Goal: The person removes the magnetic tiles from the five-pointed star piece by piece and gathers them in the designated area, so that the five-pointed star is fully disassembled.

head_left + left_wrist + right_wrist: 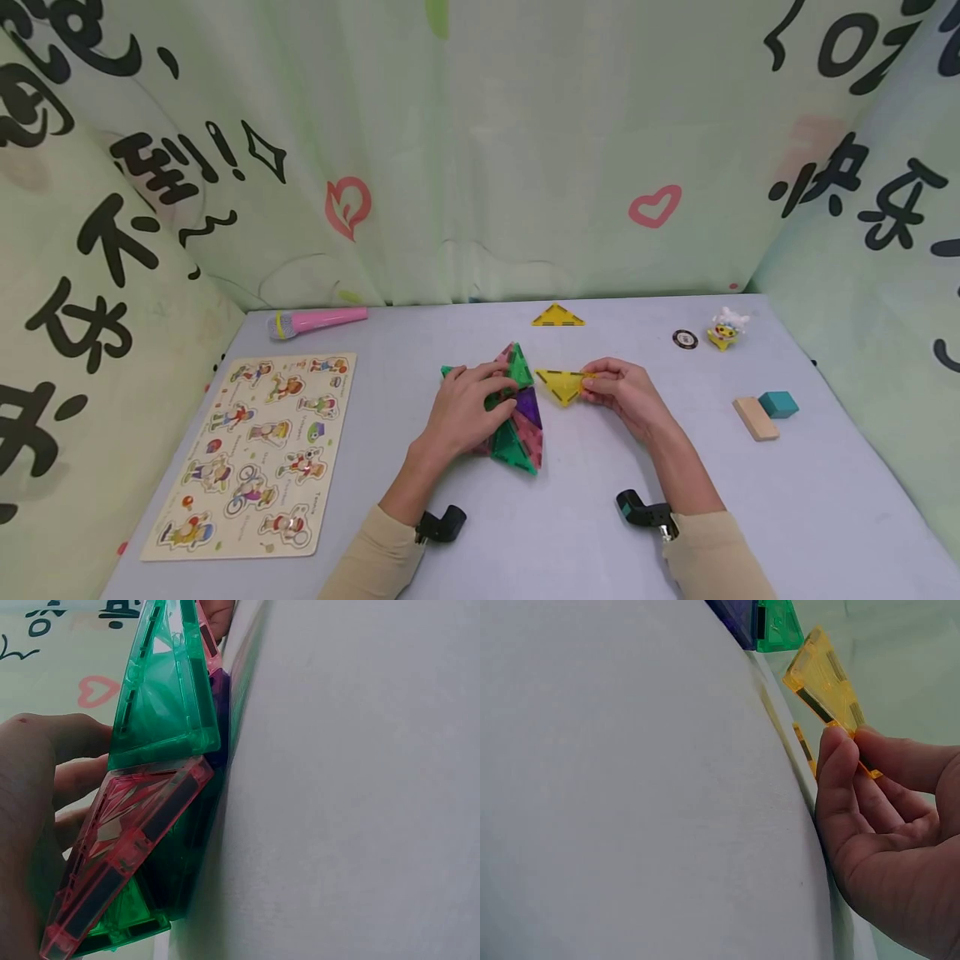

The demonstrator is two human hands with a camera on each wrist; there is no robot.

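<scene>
My left hand [470, 408] lies over a structure of magnetic tiles [527, 408], its fingers bent round the far side. Green, pink and purple triangles make up this structure, and in the left wrist view a green tile [169, 697] stands tilted above a pink tile [127, 840]. Between thumb and fingertips, my right hand [622, 396] pinches one corner of a yellow triangular magnetic tile [561, 385]. That tile's free end points toward the structure, a small gap away. Another yellow triangular tile [558, 316] lies farther back on the table.
A puzzle board [247, 454] with cartoon figures lies on the left. Behind it is a pink toy microphone [322, 321]. Toward the right are a round black-and-white disc [685, 339], a small figurine [726, 329], a wooden block [756, 419] and a teal block [778, 405]. Printed curtains enclose the table.
</scene>
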